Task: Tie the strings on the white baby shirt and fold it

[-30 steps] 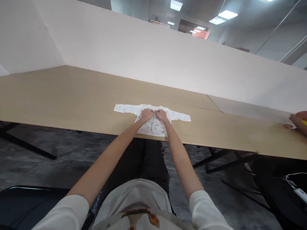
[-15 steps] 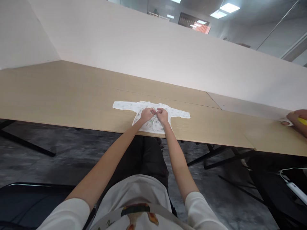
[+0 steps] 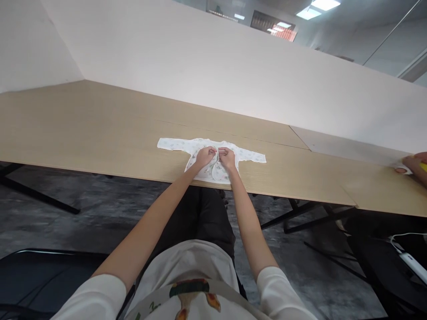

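A small white baby shirt [image 3: 220, 174] with a fine coloured print lies flat on the table, its sleeves spread to both sides and its curved front edges meeting in the middle. My left hand [image 3: 205, 156] is closed, fingertips pinching the shirt at the upper part of the front opening. Close beside it, my right hand [image 3: 227, 158] pinches the cloth on the other side of the opening. A narrow gap separates the two sets of fingertips. Whether they hold the fabric edge or a thin tie is too small to tell.
The long wood-toned table [image 3: 100, 129] runs across, backed by a white partition [image 3: 200, 66]. Another person's hand [image 3: 413, 164] rests at the far right. A black chair [image 3: 50, 284] stands at lower left, and a white power strip [image 3: 412, 266] lies at lower right.
My hands stay at the shirt's front opening, with fingers shifted only slightly. The whole view has tilted a little; the shirt lies in the same place.
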### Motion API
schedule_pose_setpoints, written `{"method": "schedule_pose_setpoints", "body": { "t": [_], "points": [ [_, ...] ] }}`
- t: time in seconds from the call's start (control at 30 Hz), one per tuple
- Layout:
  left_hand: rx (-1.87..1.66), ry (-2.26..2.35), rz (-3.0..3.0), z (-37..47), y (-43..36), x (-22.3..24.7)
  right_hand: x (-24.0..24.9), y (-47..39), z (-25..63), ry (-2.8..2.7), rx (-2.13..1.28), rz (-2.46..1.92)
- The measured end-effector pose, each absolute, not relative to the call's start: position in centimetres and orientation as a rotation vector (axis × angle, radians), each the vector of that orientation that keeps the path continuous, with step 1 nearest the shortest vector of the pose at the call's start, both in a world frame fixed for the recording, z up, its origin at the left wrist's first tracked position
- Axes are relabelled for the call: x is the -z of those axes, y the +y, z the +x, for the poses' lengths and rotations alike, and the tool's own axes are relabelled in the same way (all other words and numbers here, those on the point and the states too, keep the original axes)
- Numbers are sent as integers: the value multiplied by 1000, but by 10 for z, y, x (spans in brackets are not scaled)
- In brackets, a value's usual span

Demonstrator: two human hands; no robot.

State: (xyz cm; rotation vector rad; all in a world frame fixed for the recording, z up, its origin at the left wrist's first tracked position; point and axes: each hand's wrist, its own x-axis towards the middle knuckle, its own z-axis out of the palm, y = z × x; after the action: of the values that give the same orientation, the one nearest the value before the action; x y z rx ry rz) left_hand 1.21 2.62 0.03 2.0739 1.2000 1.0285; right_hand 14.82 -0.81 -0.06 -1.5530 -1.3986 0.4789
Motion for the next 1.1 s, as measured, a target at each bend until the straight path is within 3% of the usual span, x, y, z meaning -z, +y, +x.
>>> {"method": "schedule_pose_setpoints", "body": {
  "t": [0.43,1.1],
  "points": [
    [-964,1224,2139,10,25,-1,-8,-18,140,-1471,-371,-1634],
    [-787,1544,2351,18,23,-1,-6,-11,142,-1297,-499,-1691]
  ]
}}
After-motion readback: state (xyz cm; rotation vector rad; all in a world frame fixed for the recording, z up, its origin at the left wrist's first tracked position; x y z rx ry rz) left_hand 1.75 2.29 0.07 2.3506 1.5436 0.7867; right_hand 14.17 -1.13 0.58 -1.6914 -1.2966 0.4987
